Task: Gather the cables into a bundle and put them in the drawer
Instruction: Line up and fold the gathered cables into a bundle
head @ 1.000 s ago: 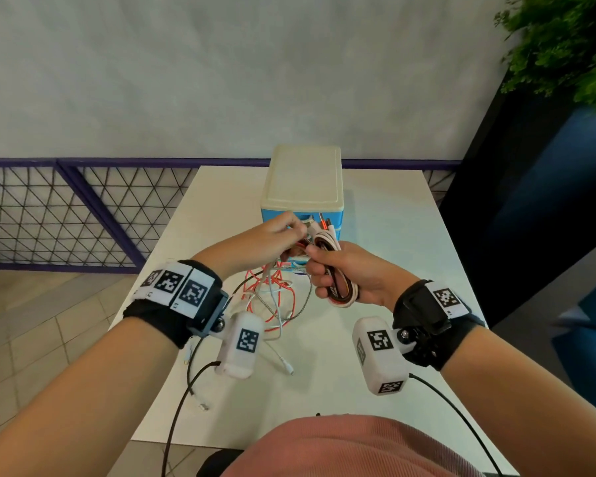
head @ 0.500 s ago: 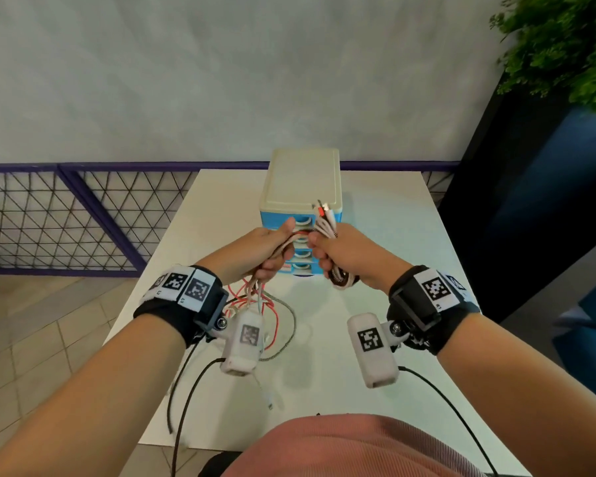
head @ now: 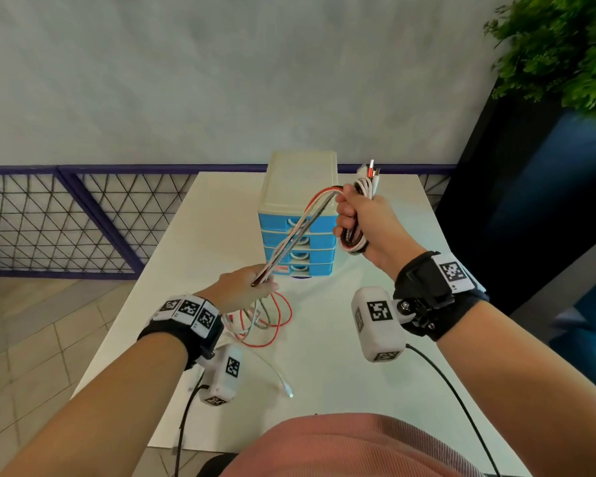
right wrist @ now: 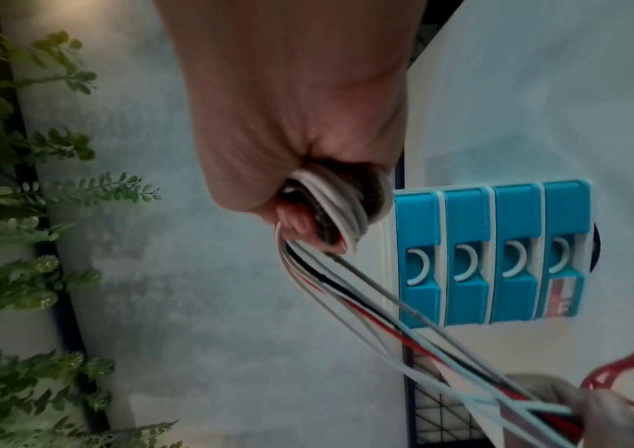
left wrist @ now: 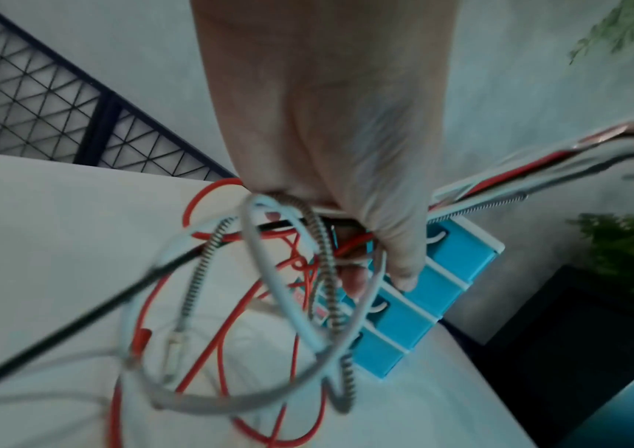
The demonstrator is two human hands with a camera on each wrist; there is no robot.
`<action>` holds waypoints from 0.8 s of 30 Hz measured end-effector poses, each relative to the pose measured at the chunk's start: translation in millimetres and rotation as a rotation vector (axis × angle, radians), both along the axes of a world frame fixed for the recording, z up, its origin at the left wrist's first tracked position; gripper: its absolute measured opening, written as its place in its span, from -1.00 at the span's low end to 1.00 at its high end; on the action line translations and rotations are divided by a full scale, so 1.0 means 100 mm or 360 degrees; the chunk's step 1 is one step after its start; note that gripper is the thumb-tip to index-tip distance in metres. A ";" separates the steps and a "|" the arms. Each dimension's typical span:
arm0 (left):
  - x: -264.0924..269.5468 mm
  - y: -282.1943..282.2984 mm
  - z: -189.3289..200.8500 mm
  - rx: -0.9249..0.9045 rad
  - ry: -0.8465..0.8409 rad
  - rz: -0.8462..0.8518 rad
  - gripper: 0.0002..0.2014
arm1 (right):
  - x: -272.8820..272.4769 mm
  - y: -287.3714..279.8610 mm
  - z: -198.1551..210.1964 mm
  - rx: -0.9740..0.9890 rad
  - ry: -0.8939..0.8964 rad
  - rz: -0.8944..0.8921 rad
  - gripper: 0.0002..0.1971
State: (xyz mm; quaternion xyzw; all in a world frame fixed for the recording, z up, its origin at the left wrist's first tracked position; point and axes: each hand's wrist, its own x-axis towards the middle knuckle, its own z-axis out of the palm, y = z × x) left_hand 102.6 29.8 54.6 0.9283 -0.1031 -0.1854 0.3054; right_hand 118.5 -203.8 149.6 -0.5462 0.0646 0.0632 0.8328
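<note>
My right hand (head: 362,218) is raised beside the small blue drawer unit (head: 298,235) and grips a coiled bundle of cables (head: 353,241), white, red, black and metal-braided, with plug ends (head: 370,173) sticking up. The same cables stretch taut (head: 300,232) down to my left hand (head: 246,287), which grips them lower and nearer me. In the left wrist view the left hand (left wrist: 345,242) has loose loops (left wrist: 250,303) hanging below it. The right hand (right wrist: 307,206) closes round the coil (right wrist: 342,200) in the right wrist view. All drawers (right wrist: 491,257) look closed.
Loose red and white cable loops (head: 269,321) lie on the white table (head: 358,390), with a white plug end (head: 286,387) trailing near me. A purple mesh railing (head: 66,218) runs behind the table. A dark planter with green leaves (head: 565,46) stands at the right.
My hands have moved apart: the right hand rose up and right with the coil, the left dropped down and left, pulling the cables taut between them.
</note>
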 end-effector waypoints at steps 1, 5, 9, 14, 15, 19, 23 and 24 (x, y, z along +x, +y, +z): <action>0.01 0.01 -0.02 0.0059 -0.0012 0.0031 -0.79 | 0.00 0.02 0.02 0.0041 -0.0015 -0.0007 -0.74; 0.06 0.02 -0.06 0.0207 -0.0018 0.0045 -0.68 | 0.02 0.05 0.10 0.0147 -0.0069 -0.0030 -0.71; 0.06 0.08 -0.05 -0.0064 -0.0099 0.0160 -0.51 | 0.06 -0.01 0.17 0.0025 -0.0124 -0.0069 -0.70; 0.04 0.34 -0.15 -0.0286 -0.0157 0.0318 -0.66 | 0.09 -0.12 0.15 0.0030 -0.0106 -0.0194 -0.70; 0.03 0.40 -0.18 -0.0308 -0.0137 0.0356 -0.64 | 0.09 -0.14 0.15 0.0052 -0.0099 -0.0224 -0.70; 0.04 0.55 -0.27 -0.0087 -0.0118 0.0477 -0.74 | 0.10 -0.21 0.22 0.0159 -0.0123 -0.0309 -0.73; 0.03 0.60 -0.37 0.0372 -0.0135 0.0468 -0.79 | 0.12 -0.24 0.30 0.0196 -0.0190 -0.0361 -0.73; 0.04 0.64 -0.42 0.0463 -0.0116 0.0466 -0.78 | 0.13 -0.25 0.31 0.0213 -0.0202 -0.0374 -0.73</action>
